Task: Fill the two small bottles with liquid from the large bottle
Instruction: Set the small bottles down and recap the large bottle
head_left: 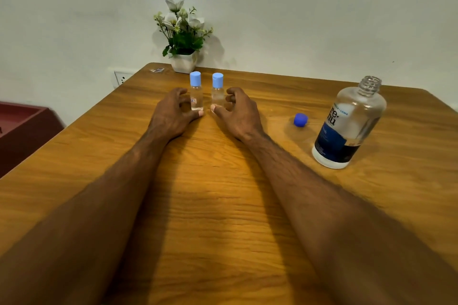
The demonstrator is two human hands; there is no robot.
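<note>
Two small bottles stand capped just in front of the potted plant, each showing clear liquid (level hard to judge), so filling looks nearly done. Both hands, left and right, curl loosely beside them; grip unclear. One large bottle, uncapped, and one blue cap sit well right of the plant on the bench.
</note>
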